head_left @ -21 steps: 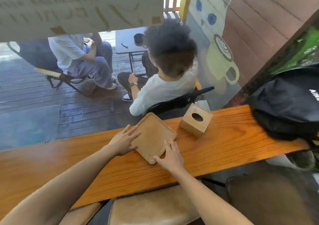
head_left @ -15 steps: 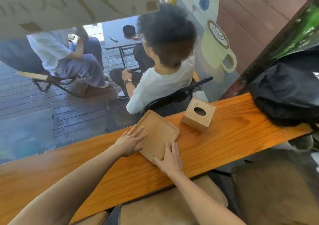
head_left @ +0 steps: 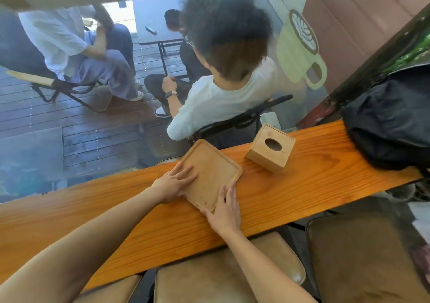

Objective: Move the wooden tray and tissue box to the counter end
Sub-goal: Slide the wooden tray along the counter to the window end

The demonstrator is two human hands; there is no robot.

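Wooden tray (head_left: pixel 210 173) lies flat on the worktop (head_left: pixel 302 186), tissue box (head_left: pixel 271 150) just beside it (apart). Left hand (head_left: pixel 173 184) and right hand (head_left: pixel 224 207) press its edges, fingers spread flat, not gripping.

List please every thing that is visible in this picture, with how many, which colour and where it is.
wooden tray: 1, light wood, flat on the counter, centre
tissue box: 1, light wood, oval hole on top, on the counter right of the tray, apart from it
counter: 1, orange-brown wood, runs across the view
black bag: 1, black, at the right end of the counter
stools: at least 2, brown cushions, under the near edge
seated people: 2, light tops, on the deck beyond the counter
small table: 1, dark, on the deck
left hand: 1, fingers flat on the tray's left side
right hand: 1, fingers on the tray's near corner
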